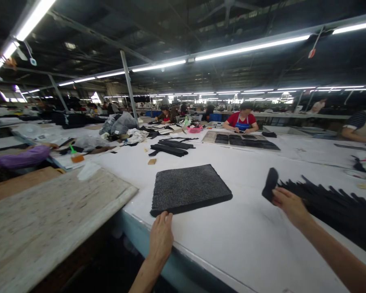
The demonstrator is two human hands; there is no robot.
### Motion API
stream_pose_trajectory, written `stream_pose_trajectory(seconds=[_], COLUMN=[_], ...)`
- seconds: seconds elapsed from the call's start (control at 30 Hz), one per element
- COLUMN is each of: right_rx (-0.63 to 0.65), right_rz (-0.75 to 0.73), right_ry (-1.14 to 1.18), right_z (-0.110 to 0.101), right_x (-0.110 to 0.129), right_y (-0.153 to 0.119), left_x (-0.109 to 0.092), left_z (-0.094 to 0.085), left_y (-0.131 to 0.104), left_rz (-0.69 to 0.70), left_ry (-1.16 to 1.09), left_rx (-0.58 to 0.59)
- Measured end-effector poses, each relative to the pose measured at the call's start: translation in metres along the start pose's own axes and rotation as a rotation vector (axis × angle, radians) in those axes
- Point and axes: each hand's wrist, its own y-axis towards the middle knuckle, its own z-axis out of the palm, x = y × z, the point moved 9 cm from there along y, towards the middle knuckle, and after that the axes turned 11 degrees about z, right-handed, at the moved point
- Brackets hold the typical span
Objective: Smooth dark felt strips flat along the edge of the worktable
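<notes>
Low in the frame's centre the left hand (pixel 160 238) lies flat, fingers extended, touching the near edge of the grey pad (pixel 189 188) on the white table (pixel 244 240), while at right the right hand (pixel 288 203) pinches a black strip (pixel 270 184) beside the pile of black strips (pixel 338 207).

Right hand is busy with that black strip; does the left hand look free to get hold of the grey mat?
Probably yes. The left hand lies open at the near edge of the grey mat, fingertips touching it. Nothing lies on the mat or between it and the hand. The right hand holds the black strip off to the side.
</notes>
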Motion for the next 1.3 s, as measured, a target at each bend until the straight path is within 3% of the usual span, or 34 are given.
stream_pose_trajectory(seconds=[0.07,0.13,0.23,0.37,0.5,0.57,0.77,0.93,1.07,1.3], right_rx=[0.12,0.209,0.299,0.45,0.573,0.626,0.604,0.713,0.837,0.84], right_rz=[0.023,-0.057,-0.302,-0.699,-1.08,-1.163,-1.066,-0.905,-0.885,-0.951], right_ry=[-0.109,-0.255,-0.509,-0.842,-1.088,-1.108,-1.024,-1.047,-1.106,-1.132], right_z=[0.045,0.084,0.131,0.18,0.2,0.198,0.191,0.214,0.235,0.252], right_x=[-0.024,-0.036,-0.042,-0.049,-0.057,-0.058,-0.043,-0.049,-0.059,-0.065], right_y=[-0.029,-0.062,-0.114,-0.179,-0.228,-0.238,-0.224,-0.211,-0.216,-0.225], left_x=[-0.015,-0.031,-0.051,-0.049,-0.036,-0.032,-0.034,-0.045,-0.043,-0.028], left_z=[0.006,0.021,0.043,0.056,0.055,0.055,0.054,0.036,0.025,0.02], left_y=[-0.002,-0.004,-0.006,-0.01,-0.013,-0.013,-0.007,-0.006,-0.01,-0.013], left_rz=[-0.012,-0.072,-0.238,-0.495,-0.56,-0.517,-0.294,-0.107,-0.061,0.023], left_ry=[-0.317,-0.705,-1.169,-1.385,-1.3,-1.23,-0.894,-0.524,-0.425,-0.34], left_rx=[0.001,0.074,0.171,0.201,0.21,0.227,0.315,0.283,0.241,0.223])
